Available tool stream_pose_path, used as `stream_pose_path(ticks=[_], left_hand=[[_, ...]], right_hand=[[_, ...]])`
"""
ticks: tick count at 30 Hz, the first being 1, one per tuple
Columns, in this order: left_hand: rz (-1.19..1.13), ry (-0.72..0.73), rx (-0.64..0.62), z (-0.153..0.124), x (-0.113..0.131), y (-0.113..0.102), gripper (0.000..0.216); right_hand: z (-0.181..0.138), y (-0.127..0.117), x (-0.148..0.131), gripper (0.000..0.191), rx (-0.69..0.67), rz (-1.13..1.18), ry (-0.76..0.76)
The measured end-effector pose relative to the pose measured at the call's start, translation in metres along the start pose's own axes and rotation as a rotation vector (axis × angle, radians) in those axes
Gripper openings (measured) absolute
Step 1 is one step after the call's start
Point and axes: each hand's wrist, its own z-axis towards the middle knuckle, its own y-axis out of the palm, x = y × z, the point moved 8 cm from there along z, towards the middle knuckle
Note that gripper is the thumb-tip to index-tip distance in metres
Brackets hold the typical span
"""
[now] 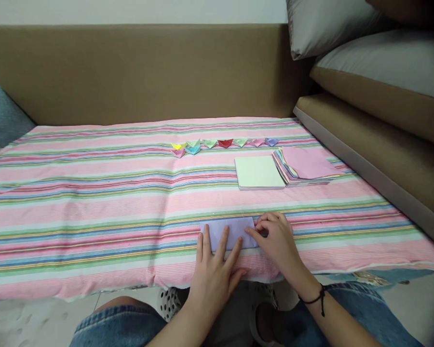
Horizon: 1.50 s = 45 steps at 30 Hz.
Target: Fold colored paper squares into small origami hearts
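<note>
A lavender sheet of paper (235,228), folded into a narrow rectangle, lies near the front edge of a pink striped cloth (94,217). My left hand (215,270) rests flat on the sheet's left half, fingers spread. My right hand (277,238) presses its fingertips on the sheet's right end. Farther back lie a pale green square stack of paper (257,172) and a fanned stack of coloured sheets with pink on top (305,165). Several small folded paper boats (224,143) stand in a row behind them.
A brown sofa back (141,72) runs behind the cloth. Brown and grey cushions (379,82) are piled at the right, and a blue-grey cushion (2,115) sits at the far left. My knees in denim (119,327) and tiled floor show below.
</note>
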Motion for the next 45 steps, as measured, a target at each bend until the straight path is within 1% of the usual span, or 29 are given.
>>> stream_pose_path(ticks=[5,16,18,20,21,22,23,25,26,27,28,30,34,36,39,45], left_hand=[[0.033,-0.001,0.002,-0.001,0.001,0.0,0.07],[0.044,0.0,0.004,-0.001,-0.001,0.001,0.07],[0.042,0.001,0.007,-0.001,-0.001,0.001,0.07],[0.036,0.004,0.011,-0.001,-0.001,0.001,0.07],[0.032,0.005,0.011,-0.002,-0.001,0.001,0.07],[0.028,0.005,0.013,-0.002,-0.001,0.001,0.07],[0.022,0.004,0.016,-0.002,-0.002,0.002,0.068],[0.004,0.001,0.022,-0.002,-0.002,0.002,0.065],[-0.006,-0.001,0.026,-0.002,-0.002,0.002,0.063],[-0.013,-0.003,0.03,-0.002,-0.002,0.001,0.062],[-0.017,-0.006,0.034,-0.002,-0.002,0.001,0.061],[-0.012,-0.007,0.039,-0.002,-0.001,0.0,0.061],[0.033,-0.006,0.031,-0.001,-0.002,-0.003,0.07],[0.05,0.004,0.019,-0.001,-0.003,-0.003,0.073],[0.066,0.031,0.019,-0.002,-0.005,-0.005,0.071],[0.081,0.087,0.044,-0.004,-0.006,-0.007,0.069]], right_hand=[[0.0,-0.002,-0.002,0.035,0.021,0.006,-0.022],[-0.001,0.0,-0.002,0.033,0.007,-0.031,-0.008],[-0.001,-0.003,-0.001,0.029,0.032,-0.035,-0.001],[-0.001,-0.011,-0.004,0.024,0.092,-0.02,-0.014],[-0.002,-0.016,-0.008,0.02,0.117,0.003,-0.053],[-0.003,-0.019,-0.015,0.016,0.118,0.033,-0.126],[-0.005,-0.021,-0.024,0.013,0.087,0.066,-0.23],[-0.015,-0.017,-0.044,0.012,-0.052,0.123,-0.463],[-0.021,-0.013,-0.05,0.014,-0.126,0.138,-0.548],[-0.026,-0.01,-0.053,0.017,-0.183,0.144,-0.6],[-0.03,-0.008,-0.053,0.019,-0.213,0.145,-0.623],[-0.034,-0.006,-0.047,0.025,-0.216,0.135,-0.623],[-0.041,-0.002,-0.041,0.032,-0.233,0.086,-0.661],[-0.044,0.001,-0.042,0.034,-0.263,0.032,-0.684],[-0.048,0.003,-0.046,0.036,-0.286,-0.047,-0.699],[-0.053,0.002,-0.05,0.04,-0.274,-0.099,-0.696]])
